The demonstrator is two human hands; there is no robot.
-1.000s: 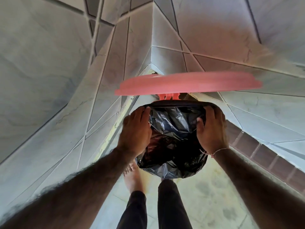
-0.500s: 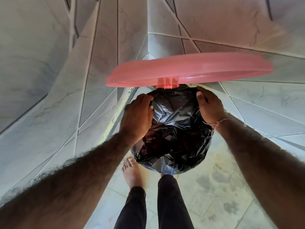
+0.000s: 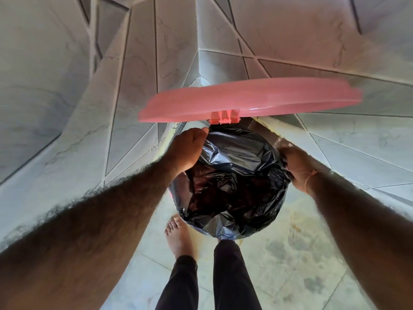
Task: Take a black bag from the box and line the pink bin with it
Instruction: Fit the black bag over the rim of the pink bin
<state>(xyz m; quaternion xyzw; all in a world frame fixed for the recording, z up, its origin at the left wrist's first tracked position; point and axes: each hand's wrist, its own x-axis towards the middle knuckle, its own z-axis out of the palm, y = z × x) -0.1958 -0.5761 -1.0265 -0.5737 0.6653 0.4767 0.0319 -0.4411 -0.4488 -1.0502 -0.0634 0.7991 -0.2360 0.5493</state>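
Observation:
The pink bin stands below me with its lid (image 3: 250, 99) swung up on its hinge (image 3: 224, 116). A crinkled black bag (image 3: 234, 182) fills the bin's mouth and hangs over the rim, hiding almost all of the pink body. My left hand (image 3: 186, 151) is closed on the bag's edge at the left of the rim, near the hinge. My right hand (image 3: 297, 168) grips the bag's edge at the right of the rim, fingers curled into the plastic. The box is not in view.
The bin sits in a corner of grey marble-tiled walls (image 3: 134, 86). My bare foot (image 3: 178, 236) and black trouser legs (image 3: 207, 280) stand just in front of it on the pale, stained floor (image 3: 301, 265).
Both hands have slid apart and further round the rim, drawing the bag's edge outward. The view has tilted, so the lid sits lower and wider in the frame.

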